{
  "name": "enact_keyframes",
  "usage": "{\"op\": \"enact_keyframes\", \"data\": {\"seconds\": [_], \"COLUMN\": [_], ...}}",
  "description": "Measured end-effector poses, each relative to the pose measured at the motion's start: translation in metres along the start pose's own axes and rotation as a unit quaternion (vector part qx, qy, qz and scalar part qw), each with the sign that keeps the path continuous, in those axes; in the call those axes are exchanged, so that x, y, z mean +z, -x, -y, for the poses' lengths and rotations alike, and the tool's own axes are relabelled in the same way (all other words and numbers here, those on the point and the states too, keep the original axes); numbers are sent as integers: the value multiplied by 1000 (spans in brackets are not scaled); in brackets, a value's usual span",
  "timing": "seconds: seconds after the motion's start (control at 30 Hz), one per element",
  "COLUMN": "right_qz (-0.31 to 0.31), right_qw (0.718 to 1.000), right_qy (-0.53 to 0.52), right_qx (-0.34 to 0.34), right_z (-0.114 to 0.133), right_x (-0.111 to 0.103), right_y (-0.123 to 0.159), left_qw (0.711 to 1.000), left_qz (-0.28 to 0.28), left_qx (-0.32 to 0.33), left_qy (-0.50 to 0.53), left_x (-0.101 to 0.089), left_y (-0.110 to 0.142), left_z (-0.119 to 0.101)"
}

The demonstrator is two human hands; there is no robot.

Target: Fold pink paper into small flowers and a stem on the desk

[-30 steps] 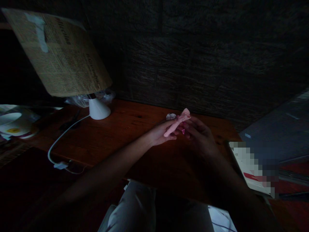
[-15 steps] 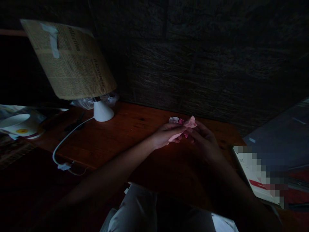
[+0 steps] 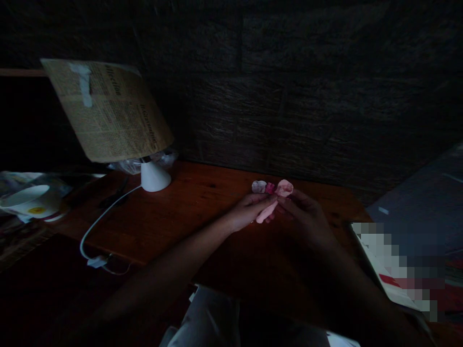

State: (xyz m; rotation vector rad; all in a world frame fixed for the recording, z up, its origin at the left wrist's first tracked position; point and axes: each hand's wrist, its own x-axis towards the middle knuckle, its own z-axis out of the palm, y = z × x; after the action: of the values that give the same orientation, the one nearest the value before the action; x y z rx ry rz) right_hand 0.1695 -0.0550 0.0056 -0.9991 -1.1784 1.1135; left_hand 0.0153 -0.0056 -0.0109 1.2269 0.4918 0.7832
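Observation:
A piece of pink paper (image 3: 285, 188), bunched at its middle and flared at both ends, is pinched between my two hands above the wooden table. My left hand (image 3: 252, 210) grips it from the left, thumb across the bunched part. From the right, my right hand (image 3: 304, 212) presses its fingers on the same narrow middle. One cupped end opens up and away from me; the other end hangs towards me below my left thumb. Just beyond my hands lie a whitish crumpled piece (image 3: 258, 186) and a small deep-pink one (image 3: 269, 188).
A lamp (image 3: 155, 177) with a newspaper-print shade stands at the left, its white cord (image 3: 94, 226) running to the table's front edge. A white cup (image 3: 27, 202) is at far left. A book-like object (image 3: 392, 282), partly blurred, lies at right. Behind rises a dark wall (image 3: 307, 96).
The view has tilted up slightly. The pink paper has turned, and its far end now shows a rounder, wider cup. Both hands keep hold of it.

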Motion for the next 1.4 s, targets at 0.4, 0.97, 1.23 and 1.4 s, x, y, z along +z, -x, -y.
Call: {"op": "enact_keyframes", "data": {"seconds": [0.4, 0.97, 1.23, 1.4], "right_qz": [52, 80, 59, 52], "right_qw": [997, 989, 989, 991], "right_qy": [19, 72, 80, 69], "right_qx": [-47, -100, -110, -105], "right_z": [13, 6, 3, 1], "right_x": [-5, -6, -5, -5], "right_y": [4, 2, 1, 0], "left_qw": [993, 957, 946, 938], "left_qz": [10, -71, -98, -113], "left_qx": [89, 177, 191, 201], "left_qy": [-70, -221, -242, -258], "left_x": [-3, -3, -3, -3], "left_y": [5, 5, 6, 6], "left_z": [-13, -9, -10, -10]}}
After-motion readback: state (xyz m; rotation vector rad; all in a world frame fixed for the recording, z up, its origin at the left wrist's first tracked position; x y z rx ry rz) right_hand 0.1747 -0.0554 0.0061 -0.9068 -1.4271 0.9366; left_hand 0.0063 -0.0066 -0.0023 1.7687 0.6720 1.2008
